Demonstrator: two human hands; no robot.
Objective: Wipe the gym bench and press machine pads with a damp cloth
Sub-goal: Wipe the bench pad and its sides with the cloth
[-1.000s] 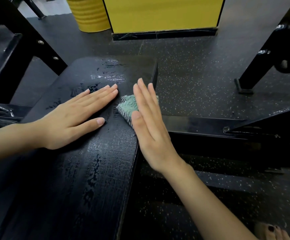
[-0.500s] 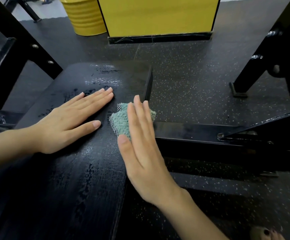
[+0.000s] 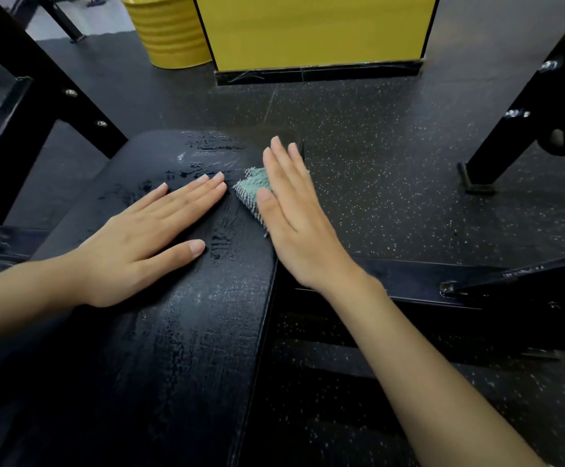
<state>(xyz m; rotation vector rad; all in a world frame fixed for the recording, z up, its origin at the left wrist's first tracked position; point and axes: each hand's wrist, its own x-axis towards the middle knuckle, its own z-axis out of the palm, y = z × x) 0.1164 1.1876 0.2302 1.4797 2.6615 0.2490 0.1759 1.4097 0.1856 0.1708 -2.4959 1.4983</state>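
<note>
Item 1, bench pad [image 3: 173, 348]: black, cracked vinyl. Its long axis runs from the near bottom edge away toward the yellow panel [image 3: 314, 28], and its far end is rounded. There are wet streaks on the far half.

Item 2, cloth [image 3: 252, 187]: teal, folded, lying on the far right part of the pad at its right edge. The exposed part is a wedge pointing left toward the left fingertips. The rest is covered, so its long axis cannot be told.

Item 3, right hand [image 3: 294, 210]: flat, fingers straight and close together, pressing the cloth down. The fingertips reach the pad's far right corner and the heel overhangs the right edge.

Item 4, left hand [image 3: 146, 241]: flat on the pad, fingers straight, thumb spread, just left of the cloth and not touching it.

Surroundings: speckled rubber floor [image 3: 392, 197] lies open beyond the right edge and far end. A black frame beam [image 3: 409, 281] is low on the right and a slanted frame leg [image 3: 510, 129] stands well apart. A yellow drum [image 3: 166, 28] is beside the panel.

Change: since half a second ago the right hand and cloth have slid farther along the pad to its far corner. The left hand has stayed put.
</note>
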